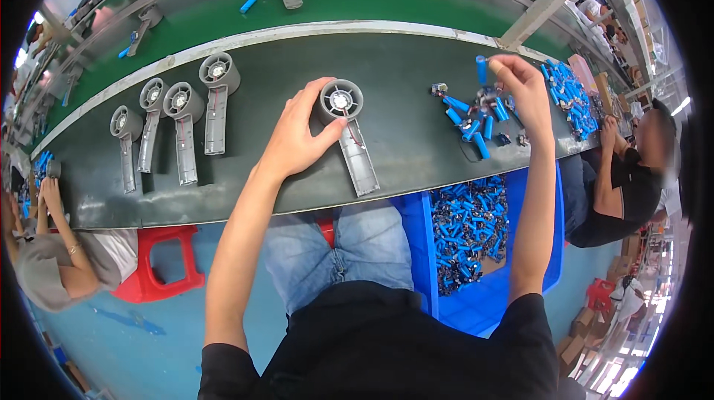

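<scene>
My left hand (pixel 301 128) grips the round head of a grey fan housing (pixel 359 158), thumb at its near side and fingers round its left. The housing lies on the dark green table, its handle pointing toward me and thin wires showing inside. At the right, my right hand (pixel 522 91) pinches a blue cylindrical battery (pixel 481 69) between thumb and fingertips, held just above a loose pile of blue batteries (pixel 476 128) with small circuit boards and wires. Something blurred hangs below the fingers; I cannot make it out.
Several more grey fan housings (pixel 182 132) lie at the left. A blue bin (pixel 420 251) full of batteries stands by my right thigh. Another battery heap (pixel 571 99) lies at the far right, near a seated co-worker (pixel 628 169). Beyond the table's raised edge runs a green conveyor belt (pixel 349 2).
</scene>
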